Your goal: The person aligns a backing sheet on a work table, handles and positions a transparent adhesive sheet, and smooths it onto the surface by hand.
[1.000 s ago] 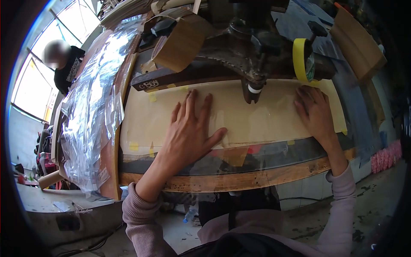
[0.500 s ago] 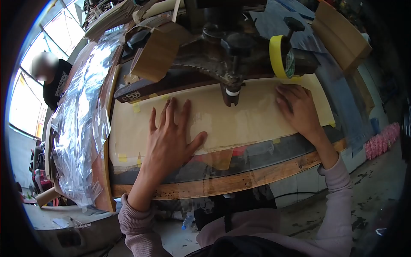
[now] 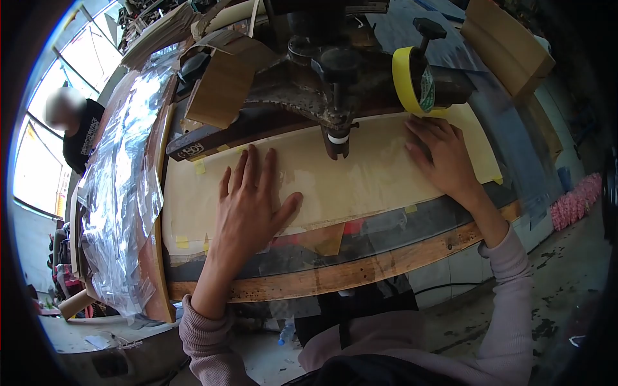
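A long cream-coloured sheet [image 3: 335,186] lies flat on a dark work surface, with bits of yellow tape along its edges. My left hand [image 3: 248,206] rests on the left half of the sheet, palm down, fingers spread. On the right part of the sheet lies my right hand [image 3: 444,154], its fingers extended and lightly bent just below a roll of yellow tape [image 3: 403,80]. The tape roll hangs on a knob of a dark metal machine head [image 3: 331,71]. Between my hands, a forked metal tip [image 3: 337,147] with a white ring points down over the sheet.
A wooden strip [image 3: 360,268] edges the bench in front of me. Shiny clear plastic [image 3: 122,186] covers a board at the left. Cardboard [image 3: 508,48] stands at the back right, and pink material [image 3: 576,201] hangs at the right. Another person [image 3: 80,135] is at the far left.
The view has shifted slightly, so the machine and sheet appear a little further left. Both hands remain on the sheet in nearly the same places.
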A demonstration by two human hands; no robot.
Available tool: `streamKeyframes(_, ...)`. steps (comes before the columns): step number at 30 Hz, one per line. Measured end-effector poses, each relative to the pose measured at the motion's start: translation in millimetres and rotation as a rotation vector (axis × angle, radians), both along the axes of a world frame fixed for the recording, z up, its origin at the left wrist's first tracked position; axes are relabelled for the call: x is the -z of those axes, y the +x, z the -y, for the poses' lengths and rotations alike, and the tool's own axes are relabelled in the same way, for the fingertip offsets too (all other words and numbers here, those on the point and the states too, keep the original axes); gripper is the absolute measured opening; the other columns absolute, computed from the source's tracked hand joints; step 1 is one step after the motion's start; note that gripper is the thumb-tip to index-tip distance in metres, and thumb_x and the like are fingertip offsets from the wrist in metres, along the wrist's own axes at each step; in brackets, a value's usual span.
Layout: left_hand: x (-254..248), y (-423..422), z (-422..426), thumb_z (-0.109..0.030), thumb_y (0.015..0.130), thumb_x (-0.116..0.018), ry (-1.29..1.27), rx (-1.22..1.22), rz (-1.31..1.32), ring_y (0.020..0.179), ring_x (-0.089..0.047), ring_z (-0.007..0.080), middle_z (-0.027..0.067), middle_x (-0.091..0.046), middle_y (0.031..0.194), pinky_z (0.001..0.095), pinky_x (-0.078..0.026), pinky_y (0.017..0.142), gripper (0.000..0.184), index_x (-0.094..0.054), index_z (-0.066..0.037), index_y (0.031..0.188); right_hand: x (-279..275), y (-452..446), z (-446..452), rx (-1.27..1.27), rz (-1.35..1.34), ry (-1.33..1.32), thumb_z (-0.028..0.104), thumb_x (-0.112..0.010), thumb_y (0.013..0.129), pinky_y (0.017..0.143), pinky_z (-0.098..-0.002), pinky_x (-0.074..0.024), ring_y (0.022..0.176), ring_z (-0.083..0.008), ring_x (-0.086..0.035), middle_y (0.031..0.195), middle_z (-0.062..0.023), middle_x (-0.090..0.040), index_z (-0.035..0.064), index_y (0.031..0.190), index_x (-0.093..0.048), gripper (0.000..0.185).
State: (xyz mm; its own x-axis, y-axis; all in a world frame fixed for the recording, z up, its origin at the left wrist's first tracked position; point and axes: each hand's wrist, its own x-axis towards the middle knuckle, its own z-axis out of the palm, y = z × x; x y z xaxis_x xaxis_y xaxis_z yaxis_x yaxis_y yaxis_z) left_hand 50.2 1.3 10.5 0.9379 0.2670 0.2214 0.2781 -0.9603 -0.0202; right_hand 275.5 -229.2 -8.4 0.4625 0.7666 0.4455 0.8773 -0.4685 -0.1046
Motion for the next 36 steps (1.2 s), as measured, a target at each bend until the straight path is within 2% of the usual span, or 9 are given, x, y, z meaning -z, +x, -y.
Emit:
streamKeyframes(6,2.7,1.7,-3.0,-0.043,0.085,-0.055,-0.005,0.006,0.045,0.123,-0.041,0.0413,0.0291,-0.035,0.137,0.046,-0.029,0.105,0.068,-0.038,-0.002,0.136,-1.6,0.5,-1.8,0.002,0.0,0.011,0.025,-0.057,0.086,0.094,-0.0426,-0.0361,0.107,-0.0249,-0.052,0.113,-0.0094,-0.061,0.003,0.113,-0.059,0.035)
streamKeyframes(9,-0.3,2.9,-0.2,-0.041,0.083,-0.06,-0.066,-0.036,0.077,0.118,-0.046,0.0385,0.0264,-0.042,0.131,0.0464,-0.032,0.102,0.065,-0.042,-0.004,0.134,-2.5,0.5,-2.9,0.007,0.062,0.04,0.022,-0.059,0.084,0.091,-0.0413,-0.0374,0.101,-0.0244,-0.054,0.103,-0.0091,-0.062,0.003,0.106,-0.062,0.029)
streamKeyframes(12,0.4,3.6,-1.4,-0.041,0.082,-0.062,0.01,-0.014,0.126,0.113,-0.048,0.0347,0.0229,-0.048,0.12,0.0451,-0.034,0.098,0.062,-0.048,0.0,0.126,-5.3,-2.1,-2.3,-0.021,0.089,0.068,0.019,-0.062,0.082,0.088,-0.04,-0.0382,0.095,-0.0238,-0.055,0.094,-0.0083,-0.061,0.0031,0.097,-0.065,0.022)
streamKeyframes(15,-1.0,4.2,-0.1,-0.04,0.081,-0.063,0.059,-0.012,0.137,0.111,-0.049,0.0318,0.0191,-0.05,0.118,0.0436,-0.037,0.095,0.057,-0.052,-0.001,0.122,-3.6,-2.1,-2.3,-0.022,0.087,0.093,0.016,-0.063,0.08,0.086,-0.0392,-0.0385,0.092,-0.0232,-0.055,0.091,-0.0074,-0.061,0.0032,0.092,-0.066,0.018)
streamKeyframes(21,1.6,5.2,-0.8,-0.039,0.08,-0.064,0.047,-0.017,0.154,0.106,-0.053,0.0304,0.0172,-0.055,0.112,0.0433,-0.037,0.095,0.053,-0.055,-0.001,0.117,-2.4,-1.5,-2.5,-0.03,0.093,0.109,0.015,-0.062,0.08,0.085,-0.0384,-0.0388,0.092,-0.0224,-0.055,0.092,-0.0071,-0.061,0.003,0.089,-0.068,0.016)
streamKeyframes(33,5.4,8.7,-6.6,-0.035,0.08,-0.065,0.042,0.019,0.211,0.096,-0.06,0.0336,0.0185,-0.058,0.108,0.0432,-0.043,0.093,0.047,-0.056,0.0,0.109,-2.2,-0.4,-2.0,-0.033,0.023,0.117,0.013,-0.059,0.082,0.084,-0.038,-0.0393,0.092,-0.0227,-0.055,0.095,-0.0069,-0.061,0.0023,0.09,-0.068,0.017)
streamKeyframes(36,5.3,9.1,-6.3,-0.029,0.078,-0.067,0.063,0.031,0.243,0.098,-0.059,0.0325,0.0165,-0.059,0.105,0.0421,-0.044,0.088,0.042,-0.058,-0.001,0.107,-2.8,-0.9,-1.0,-0.036,0.019,0.116,0.013,-0.058,0.082,0.085,-0.0377,-0.0394,0.093,-0.0229,-0.055,0.096,-0.0068,-0.061,0.002,0.091,-0.068,0.017)
